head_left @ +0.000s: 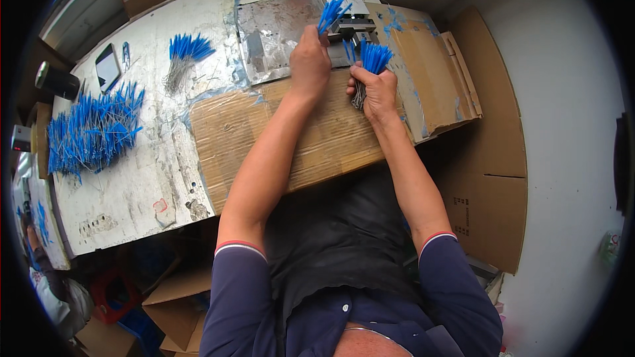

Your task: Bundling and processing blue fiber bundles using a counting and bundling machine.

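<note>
Gripping a small bunch of blue-tipped strands [332,16], the left hand [311,63] is curled into a fist by the right edge of the metal plate [272,30]; the blue ends fan out above the fist, and the hand's outline is slightly blurred, so the placing of each fingertip cannot be told. Just beside it, the right hand [376,90] is closed around a thicker bundle [376,57], with the thumb laid across its near side; the blue tips point up and away, and pale wire ends stick out below the fingers. A few separate blue strands [347,51] stand between the two hands, close to the small machine [356,24]; whether the right hand pinches them cannot be told.

Below the forearms lies a ribbed cardboard sheet [245,139] at the front of the scuffed white table [165,139]; a taped cardboard piece [430,69] is to the right of the right hand. Well to the left lies another bunch [188,48], its blue tips pointing away; farther left spreads a large heap [96,129] of similar strands, with a phone [108,69] and a dark cylinder [57,80] just behind it.
</note>
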The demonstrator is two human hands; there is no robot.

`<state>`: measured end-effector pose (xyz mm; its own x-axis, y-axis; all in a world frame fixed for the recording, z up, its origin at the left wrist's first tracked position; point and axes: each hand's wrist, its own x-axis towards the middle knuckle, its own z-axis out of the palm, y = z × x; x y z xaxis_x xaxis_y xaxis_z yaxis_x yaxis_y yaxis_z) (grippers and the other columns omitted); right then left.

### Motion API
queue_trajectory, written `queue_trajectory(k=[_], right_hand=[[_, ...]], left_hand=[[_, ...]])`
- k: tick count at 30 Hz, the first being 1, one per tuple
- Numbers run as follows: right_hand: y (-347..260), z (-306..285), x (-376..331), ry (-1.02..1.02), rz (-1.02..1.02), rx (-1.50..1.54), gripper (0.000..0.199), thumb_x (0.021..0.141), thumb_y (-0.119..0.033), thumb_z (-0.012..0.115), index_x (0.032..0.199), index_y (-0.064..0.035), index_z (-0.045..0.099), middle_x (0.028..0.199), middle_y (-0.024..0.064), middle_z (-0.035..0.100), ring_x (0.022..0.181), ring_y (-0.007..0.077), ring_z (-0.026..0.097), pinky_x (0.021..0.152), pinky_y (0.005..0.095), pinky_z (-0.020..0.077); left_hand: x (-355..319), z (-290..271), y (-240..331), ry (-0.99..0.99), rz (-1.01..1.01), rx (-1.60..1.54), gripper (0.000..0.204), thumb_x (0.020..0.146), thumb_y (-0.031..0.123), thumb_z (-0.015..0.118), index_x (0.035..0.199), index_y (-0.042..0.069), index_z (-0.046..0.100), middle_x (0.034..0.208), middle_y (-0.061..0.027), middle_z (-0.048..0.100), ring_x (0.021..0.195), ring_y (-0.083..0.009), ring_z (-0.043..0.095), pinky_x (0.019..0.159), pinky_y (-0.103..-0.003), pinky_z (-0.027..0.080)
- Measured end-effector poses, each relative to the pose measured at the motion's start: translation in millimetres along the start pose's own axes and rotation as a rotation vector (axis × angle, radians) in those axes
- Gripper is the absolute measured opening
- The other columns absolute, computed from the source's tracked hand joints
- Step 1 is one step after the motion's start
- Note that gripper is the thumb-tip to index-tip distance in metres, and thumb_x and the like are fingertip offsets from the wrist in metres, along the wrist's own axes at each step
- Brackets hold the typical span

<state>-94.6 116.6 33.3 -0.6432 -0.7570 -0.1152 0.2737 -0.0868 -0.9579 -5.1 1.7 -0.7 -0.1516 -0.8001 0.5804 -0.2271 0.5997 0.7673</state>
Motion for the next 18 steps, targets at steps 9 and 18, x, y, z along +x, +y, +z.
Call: queue_trajectory(k=[9,18], right_hand=[[-0.2,2.4,31.7,0.188,-0.138,-0.227,0.009,0.076,0.004,0.070,0.082,0.0010,0.064,0.068,0.0071,0.064,0.051,0.0148,0.062,0.039,0.0286,0.0515],[2.8,7.8,40.0,0.212,-0.106,-0.262,0.009,0.077,0.005,0.069,0.082,0.0001,0.063,0.066,0.0083,0.063,0.050,0.0165,0.062,0.041,0.0305,0.0540]], left_hand=[[3.0,-3.3,-1.8,0.053,-0.080,0.084,0.014,0.103,0.020,0.054,0.102,0.007,0.057,0.084,-0.0081,0.073,0.076,-0.0324,0.071,0.066,-0.044,0.051],[5.6,-4.5,-1.9,0.151,-0.001,0.153,0.013,0.101,0.020,0.056,0.098,0.007,0.059,0.084,-0.0127,0.069,0.080,-0.0363,0.065,0.074,-0.047,0.046]])
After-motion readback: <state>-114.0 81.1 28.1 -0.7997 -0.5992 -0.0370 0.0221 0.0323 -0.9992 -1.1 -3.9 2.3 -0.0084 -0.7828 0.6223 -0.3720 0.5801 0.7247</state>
